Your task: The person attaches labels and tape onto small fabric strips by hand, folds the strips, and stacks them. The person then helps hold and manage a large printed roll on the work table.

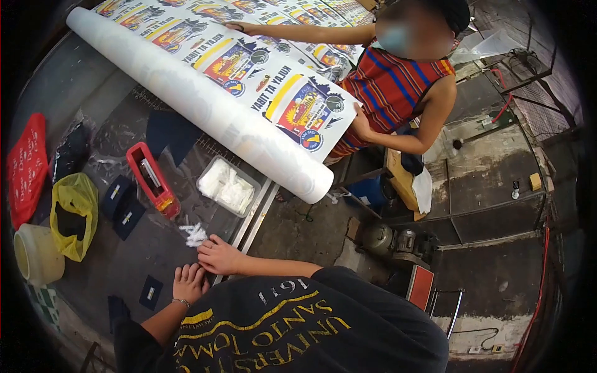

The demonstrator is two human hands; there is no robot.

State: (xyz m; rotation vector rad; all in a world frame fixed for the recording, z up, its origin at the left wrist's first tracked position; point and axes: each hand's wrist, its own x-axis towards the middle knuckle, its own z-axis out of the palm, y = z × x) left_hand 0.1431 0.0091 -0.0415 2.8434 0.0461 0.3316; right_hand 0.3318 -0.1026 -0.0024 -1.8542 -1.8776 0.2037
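My right hand [217, 255] rests at the table's edge, fingers slightly bent and apart, beside a small pile of white strips [194, 235]. Just below it, my left hand [189, 284] lies on the dark tabletop with loosely spread fingers; nothing shows in either hand. A clear tub of white pieces [227, 186] sits above the pile. To its left is a red tray-like holder [151, 177]. Dark folded cloths with small labels [124, 208] lie farther left, and a small dark labelled square [150, 292] is left of my left hand.
A large roll of printed sheet [205, 105] crosses the table. Behind it, a person in a striped top [398, 87] holds the sheet's edge. A yellow bag [74, 214], white bucket [38, 253] and red bag [28, 168] stand left. Machinery [398, 242] is on the floor at right.
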